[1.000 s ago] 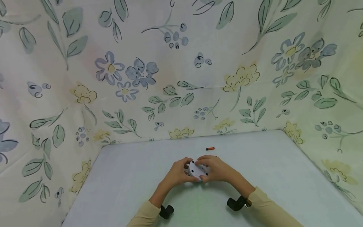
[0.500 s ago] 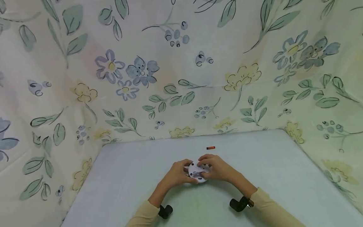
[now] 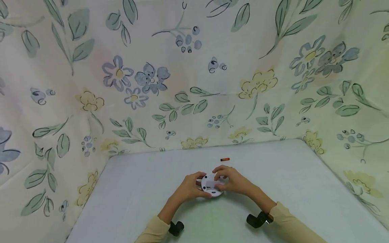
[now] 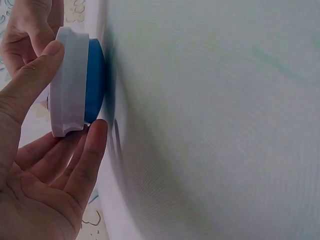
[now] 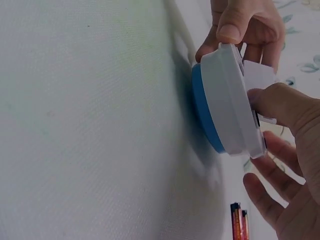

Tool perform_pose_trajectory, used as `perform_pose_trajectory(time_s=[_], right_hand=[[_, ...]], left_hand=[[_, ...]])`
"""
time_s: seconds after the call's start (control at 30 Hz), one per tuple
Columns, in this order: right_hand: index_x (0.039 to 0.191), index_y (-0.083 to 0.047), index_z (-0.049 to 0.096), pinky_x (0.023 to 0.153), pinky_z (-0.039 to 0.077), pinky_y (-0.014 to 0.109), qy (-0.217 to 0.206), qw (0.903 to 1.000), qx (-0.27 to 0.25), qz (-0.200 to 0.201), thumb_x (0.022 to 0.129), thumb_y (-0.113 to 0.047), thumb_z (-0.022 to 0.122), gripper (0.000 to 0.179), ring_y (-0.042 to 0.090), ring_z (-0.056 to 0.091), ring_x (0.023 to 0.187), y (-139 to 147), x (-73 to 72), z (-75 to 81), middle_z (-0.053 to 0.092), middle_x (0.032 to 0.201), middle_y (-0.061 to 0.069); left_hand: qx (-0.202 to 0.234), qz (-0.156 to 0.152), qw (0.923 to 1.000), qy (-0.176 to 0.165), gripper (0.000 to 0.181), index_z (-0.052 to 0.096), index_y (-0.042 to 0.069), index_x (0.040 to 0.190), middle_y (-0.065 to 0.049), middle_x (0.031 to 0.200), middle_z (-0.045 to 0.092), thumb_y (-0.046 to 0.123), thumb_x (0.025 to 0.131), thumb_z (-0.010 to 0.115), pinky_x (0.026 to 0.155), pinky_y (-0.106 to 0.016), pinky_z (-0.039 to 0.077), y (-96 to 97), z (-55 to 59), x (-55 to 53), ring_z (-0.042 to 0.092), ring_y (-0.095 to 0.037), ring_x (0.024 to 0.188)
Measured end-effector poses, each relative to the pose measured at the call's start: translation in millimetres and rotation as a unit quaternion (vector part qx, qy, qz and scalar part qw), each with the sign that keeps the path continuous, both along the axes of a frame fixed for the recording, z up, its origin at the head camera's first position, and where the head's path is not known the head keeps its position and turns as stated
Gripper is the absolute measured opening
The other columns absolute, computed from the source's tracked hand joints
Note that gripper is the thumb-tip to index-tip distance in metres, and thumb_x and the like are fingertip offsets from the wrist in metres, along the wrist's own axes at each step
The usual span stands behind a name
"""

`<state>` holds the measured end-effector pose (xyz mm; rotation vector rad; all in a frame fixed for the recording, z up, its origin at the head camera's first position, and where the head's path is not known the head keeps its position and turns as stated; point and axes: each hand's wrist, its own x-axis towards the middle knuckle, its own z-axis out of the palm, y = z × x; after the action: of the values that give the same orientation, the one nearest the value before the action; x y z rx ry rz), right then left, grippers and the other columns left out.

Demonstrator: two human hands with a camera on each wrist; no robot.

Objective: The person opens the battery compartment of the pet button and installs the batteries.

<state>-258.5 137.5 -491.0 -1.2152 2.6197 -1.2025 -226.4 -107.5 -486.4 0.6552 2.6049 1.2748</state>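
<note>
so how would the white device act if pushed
The white device is probably stiff: it shows no bend where gripped. It might rock, as the blue part facing the table looks rounded. Its smooth surface could also make it slippery.

White-and-blue device (image 4: 72, 85), orange-and-black battery (image 3: 225, 159), floral backdrop (image 3: 194, 74)

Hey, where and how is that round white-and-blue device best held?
Probably by its white rim, from the left, thumb opposite fingers: the rim is round and wider than the blue part, and the right hand occupies the right side.
</note>
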Motion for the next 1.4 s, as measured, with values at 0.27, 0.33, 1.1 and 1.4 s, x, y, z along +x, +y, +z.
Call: perform_pose_trajectory(time_s=[0.27, 0.33, 1.1, 1.4], right_hand=[[0.091, -0.022, 0.069, 0.085, 0.052, 0.046, -0.013, 0.9984, -0.052, -0.014, 0.089, -0.015, 0.082, 0.014, 0.022, 0.058, 0.098, 4, -0.2, -3.2, 0.061, 0.108, -0.001], [0.092, -0.02, 0.07, 0.083, 0.053, 0.042, -0.028, 0.9977, -0.061, -0.012, 0.089, -0.013, 0.081, 0.013, 0.021, 0.059, 0.09, 5, -0.8, -2.6, 0.061, 0.099, -0.003], [0.094, -0.01, 0.072, 0.062, 0.046, 0.026, 0.007, 0.9952, -0.091, -0.035, 0.086, 0.0, 0.081, 0.016, 0.021, 0.056, 0.071, 26, -1.4, -4.3, 0.059, 0.084, 0.0], [0.095, -0.022, 0.071, 0.059, 0.044, 0.026, -0.005, 0.9944, -0.093, -0.049, 0.088, -0.01, 0.082, 0.018, 0.011, 0.051, 0.069, 44, -2.3, -7.4, 0.055, 0.078, -0.009]], left_hand=[[0.0, 0.006, 1.0, -0.005, 0.076, 0.057, -0.001, 0.137, -0.013, 0.131, 0.062, 0.026, 0.076, 0.093, 0.081, -0.033, 0.055, -0.6, -2.2, 1.2, 0.067, -0.026, 0.104], [-0.003, 0.008, 0.9999, -0.006, 0.077, 0.056, -0.001, 0.138, -0.013, 0.131, 0.062, 0.026, 0.076, 0.093, 0.081, -0.033, 0.055, -0.5, -2.5, 1.4, 0.067, -0.026, 0.105], [-0.016, 0.003, 0.9998, -0.006, 0.078, 0.055, 0.001, 0.141, -0.012, 0.13, 0.063, 0.03, 0.078, 0.092, 0.08, -0.034, 0.054, -1.1, -1.4, 0.8, 0.067, -0.022, 0.103], [-0.028, 0.013, 0.9993, -0.019, 0.078, 0.055, 0.004, 0.141, -0.011, 0.13, 0.062, 0.03, 0.078, 0.092, 0.081, -0.035, 0.054, -1.0, -0.1, 1.8, 0.066, -0.023, 0.104]])
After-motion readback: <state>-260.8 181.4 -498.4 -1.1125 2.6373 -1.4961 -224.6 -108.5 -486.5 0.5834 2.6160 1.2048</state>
